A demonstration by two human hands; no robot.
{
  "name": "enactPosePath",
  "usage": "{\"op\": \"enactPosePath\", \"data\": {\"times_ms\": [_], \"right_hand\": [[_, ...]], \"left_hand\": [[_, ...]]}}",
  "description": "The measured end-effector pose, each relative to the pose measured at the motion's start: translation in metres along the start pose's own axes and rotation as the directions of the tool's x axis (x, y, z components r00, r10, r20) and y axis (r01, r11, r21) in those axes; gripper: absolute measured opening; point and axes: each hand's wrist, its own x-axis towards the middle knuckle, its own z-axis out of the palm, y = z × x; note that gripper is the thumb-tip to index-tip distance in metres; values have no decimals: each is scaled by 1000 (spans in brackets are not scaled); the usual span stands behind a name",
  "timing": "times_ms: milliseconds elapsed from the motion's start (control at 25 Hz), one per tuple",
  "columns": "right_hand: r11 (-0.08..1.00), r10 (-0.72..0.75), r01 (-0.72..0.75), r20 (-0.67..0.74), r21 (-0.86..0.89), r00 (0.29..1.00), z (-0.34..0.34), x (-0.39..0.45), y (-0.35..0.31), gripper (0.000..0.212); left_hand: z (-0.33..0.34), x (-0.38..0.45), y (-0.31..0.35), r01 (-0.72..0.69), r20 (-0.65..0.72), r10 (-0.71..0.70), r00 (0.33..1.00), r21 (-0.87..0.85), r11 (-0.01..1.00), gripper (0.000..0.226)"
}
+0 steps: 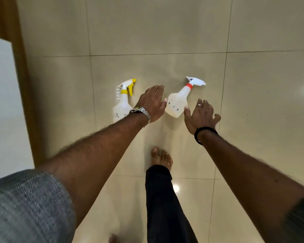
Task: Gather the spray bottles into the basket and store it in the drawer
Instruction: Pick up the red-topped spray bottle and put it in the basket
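Two white spray bottles lie on the tiled floor. The yellow-trigger bottle (122, 102) is on the left, its base partly hidden by my left wrist. The red-collared bottle (178, 100) lies tilted to its right. My left hand (153, 102), with a metal watch, hovers between the two bottles, fingers spread, thumb close to the red-collared bottle's base. My right hand (201, 116), wearing a ring and a black wristband, is open just right of that bottle, thumb near its lower edge. Neither hand holds anything. No basket or drawer is in view.
Glossy beige floor tiles (165, 32) stretch all around. A white panel (3, 102) with a wooden frame (23, 76) stands along the left edge. My bare foot (162, 158) and dark trouser leg are just below the bottles.
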Motion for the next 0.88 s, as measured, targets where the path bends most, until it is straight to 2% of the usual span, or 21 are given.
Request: {"op": "enactPosePath", "data": {"times_ms": [120,240,360,440,520,640,880], "right_hand": [[976,73,-79,39,204,997,19,31,-11,70],[891,141,-170,101,421,985,31,52,-27,73],[751,204,-294,215,592,955,39,64,-36,73],[613,204,-377,323,694,924,41,64,-40,68],[521,200,-435,390,734,899,40,58,-42,64],[535,195,-434,394,724,898,27,39,-45,61],[630,130,-331,325,702,937,-23,-22,-67,62]], "left_hand": [[30,40,5,92,104,-79,991,-120,989,61],[52,67,11,210,204,-163,965,-237,948,65],[70,80,14,274,253,-201,947,-298,915,61],[77,82,15,307,261,-216,941,-387,870,55],[78,79,16,345,289,-234,928,-435,832,53],[67,62,19,359,302,-242,922,-430,828,53],[9,-4,29,359,242,-271,932,-503,786,49]]}}
